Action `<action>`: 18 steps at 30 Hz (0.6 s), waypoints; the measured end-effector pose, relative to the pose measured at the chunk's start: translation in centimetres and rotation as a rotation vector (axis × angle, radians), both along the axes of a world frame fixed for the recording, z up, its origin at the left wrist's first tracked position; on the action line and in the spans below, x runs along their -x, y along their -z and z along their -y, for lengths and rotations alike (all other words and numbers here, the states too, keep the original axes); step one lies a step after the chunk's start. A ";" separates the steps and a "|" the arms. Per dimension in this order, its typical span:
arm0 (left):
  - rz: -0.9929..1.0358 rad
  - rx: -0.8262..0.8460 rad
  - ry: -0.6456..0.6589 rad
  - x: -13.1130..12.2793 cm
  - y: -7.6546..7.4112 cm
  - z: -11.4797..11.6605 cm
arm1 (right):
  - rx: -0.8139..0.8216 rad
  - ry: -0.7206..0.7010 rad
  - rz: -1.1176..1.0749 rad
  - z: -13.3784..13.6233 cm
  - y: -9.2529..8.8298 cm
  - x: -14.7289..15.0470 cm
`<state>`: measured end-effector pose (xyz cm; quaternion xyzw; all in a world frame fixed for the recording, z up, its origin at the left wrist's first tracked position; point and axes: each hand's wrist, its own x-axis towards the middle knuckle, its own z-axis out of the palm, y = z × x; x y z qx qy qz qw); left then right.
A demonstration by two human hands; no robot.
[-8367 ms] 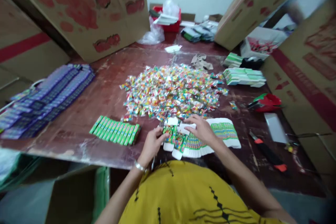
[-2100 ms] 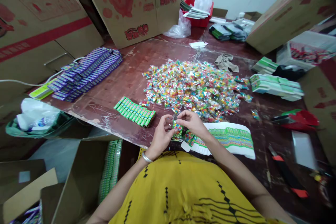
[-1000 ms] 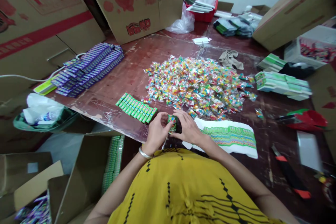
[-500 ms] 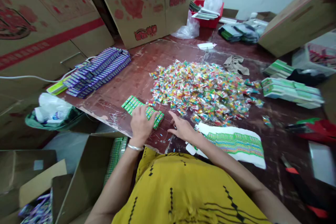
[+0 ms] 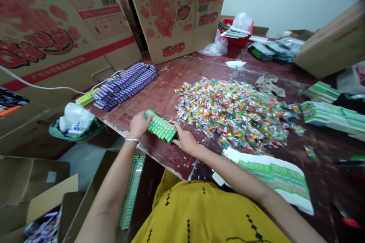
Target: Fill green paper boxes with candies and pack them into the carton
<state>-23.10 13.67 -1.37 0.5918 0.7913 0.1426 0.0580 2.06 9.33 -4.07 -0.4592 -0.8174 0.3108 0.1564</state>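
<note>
A row of small green boxes [image 5: 161,128] lies near the table's front left edge. My left hand [image 5: 138,124] curls round the row's left end, a bangle on its wrist. My right hand [image 5: 185,141] presses its fingers against the row's right end, so the row is squeezed between both hands. A big pile of small colourful candy packets [image 5: 234,117] lies just behind and to the right. A fanned stack of flat green-and-white carton blanks [image 5: 273,178] lies by my right forearm.
Purple boxes [image 5: 125,85] lie in rows at the table's left. An open cardboard box [image 5: 132,190] with green boxes stands below the table edge, next to a green bin [image 5: 75,127]. Large printed cartons [image 5: 171,11] stand behind. Stacked green cartons [image 5: 327,115] lie at the right.
Both hands held and folded one small box at my chest; then the left hand set it at the green row, and now both hands press the row's ends. The camera turned left.
</note>
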 end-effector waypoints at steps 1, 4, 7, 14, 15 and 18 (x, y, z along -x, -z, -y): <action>0.018 -0.005 -0.013 0.7 0.0 -0.5 | 0.002 -0.008 0.005 -0.6 -0.2 0.8; 0.085 -0.053 -0.047 2.5 0.1 -1.8 | 0.010 -0.030 0.033 -1.8 -1.0 2.4; 0.180 -0.145 -0.081 3.1 0.7 -2.0 | 0.026 -0.055 0.054 -2.4 -1.6 2.2; 0.506 -0.532 -0.324 0.2 3.2 1.2 | 0.237 -0.019 -0.360 -8.3 -2.8 -0.4; 0.556 -0.573 -0.363 -0.6 3.6 1.7 | 0.336 -0.062 -0.508 -9.5 -2.8 0.1; 0.678 -0.644 -0.437 -3.1 4.9 2.4 | 0.594 -0.180 -0.725 -12.5 -2.4 3.4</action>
